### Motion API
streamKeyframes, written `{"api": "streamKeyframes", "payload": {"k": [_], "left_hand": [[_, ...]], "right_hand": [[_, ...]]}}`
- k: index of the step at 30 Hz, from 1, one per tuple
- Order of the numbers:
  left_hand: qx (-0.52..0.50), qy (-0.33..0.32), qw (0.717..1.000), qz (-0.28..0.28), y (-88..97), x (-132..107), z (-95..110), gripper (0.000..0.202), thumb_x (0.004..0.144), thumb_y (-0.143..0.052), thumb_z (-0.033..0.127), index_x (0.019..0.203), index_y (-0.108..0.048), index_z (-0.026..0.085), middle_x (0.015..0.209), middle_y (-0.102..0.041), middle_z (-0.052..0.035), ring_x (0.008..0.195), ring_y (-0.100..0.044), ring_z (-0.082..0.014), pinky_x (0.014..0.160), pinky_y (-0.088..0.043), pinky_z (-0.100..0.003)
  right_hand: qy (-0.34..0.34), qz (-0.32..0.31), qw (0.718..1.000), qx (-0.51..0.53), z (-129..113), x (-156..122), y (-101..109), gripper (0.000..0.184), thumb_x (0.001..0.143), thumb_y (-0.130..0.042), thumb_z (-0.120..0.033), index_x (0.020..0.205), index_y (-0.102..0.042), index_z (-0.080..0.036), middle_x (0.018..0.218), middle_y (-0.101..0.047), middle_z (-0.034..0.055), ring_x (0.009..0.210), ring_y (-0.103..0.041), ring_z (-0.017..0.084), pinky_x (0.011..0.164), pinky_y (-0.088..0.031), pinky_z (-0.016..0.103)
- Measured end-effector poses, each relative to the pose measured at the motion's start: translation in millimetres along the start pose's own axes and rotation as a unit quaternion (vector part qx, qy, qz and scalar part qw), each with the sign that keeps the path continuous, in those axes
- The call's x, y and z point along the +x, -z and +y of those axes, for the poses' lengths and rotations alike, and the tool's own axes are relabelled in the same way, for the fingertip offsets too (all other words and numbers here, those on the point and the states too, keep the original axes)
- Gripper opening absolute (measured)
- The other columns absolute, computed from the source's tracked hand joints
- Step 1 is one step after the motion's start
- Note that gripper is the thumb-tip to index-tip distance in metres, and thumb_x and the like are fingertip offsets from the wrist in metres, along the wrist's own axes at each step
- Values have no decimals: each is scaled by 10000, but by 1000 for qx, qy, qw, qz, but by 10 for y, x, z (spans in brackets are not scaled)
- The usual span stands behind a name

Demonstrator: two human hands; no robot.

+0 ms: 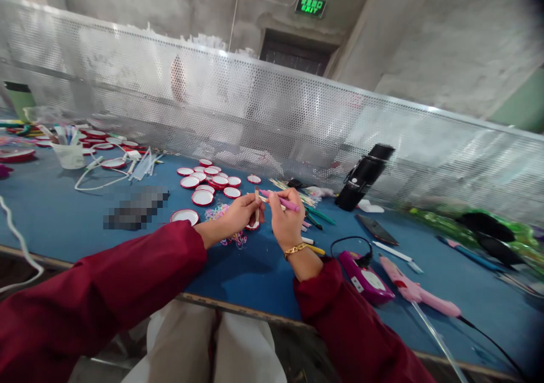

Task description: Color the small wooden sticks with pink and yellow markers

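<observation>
My left hand pinches a short, flat wooden stick, held upright near the middle of the table. In my right hand is a pink pen, its tip pointing left at the top of the stick. I cannot tell whether the tip touches the wood. A tangle of small coloured bands lies under and beside my left hand. Just beyond are several white round lids with red rims, some overlapping. One more lid is partly hidden beneath my left fingers.
A pink glue gun and a purple device with a cable lie at right. Behind them stands a tilted-looking black bottle. At left are a blurred-out dark object and a white cup of sticks. A perforated metal screen borders the table's back.
</observation>
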State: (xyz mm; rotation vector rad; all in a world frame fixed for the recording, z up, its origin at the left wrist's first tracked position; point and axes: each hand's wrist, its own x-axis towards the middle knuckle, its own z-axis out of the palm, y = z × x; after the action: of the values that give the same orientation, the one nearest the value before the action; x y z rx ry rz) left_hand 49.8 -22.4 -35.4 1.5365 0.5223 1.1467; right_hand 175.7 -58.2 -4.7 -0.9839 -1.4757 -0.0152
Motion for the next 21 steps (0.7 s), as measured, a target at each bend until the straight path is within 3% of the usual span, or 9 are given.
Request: {"api": "streamKeyframes", "payload": {"k": [21], "left_hand": [[31, 8, 999, -14, -9, -27, 49, 356, 873, -470, 508, 781, -490, 165, 549, -573, 10, 379, -428, -70, 392, -308, -205]], "right_hand": [[4, -3, 1000, 3, -29, 1, 0, 162, 862, -553, -295, 727, -517, -214, 665, -606, -15, 650, -570, 158, 677, -449, 316]]}}
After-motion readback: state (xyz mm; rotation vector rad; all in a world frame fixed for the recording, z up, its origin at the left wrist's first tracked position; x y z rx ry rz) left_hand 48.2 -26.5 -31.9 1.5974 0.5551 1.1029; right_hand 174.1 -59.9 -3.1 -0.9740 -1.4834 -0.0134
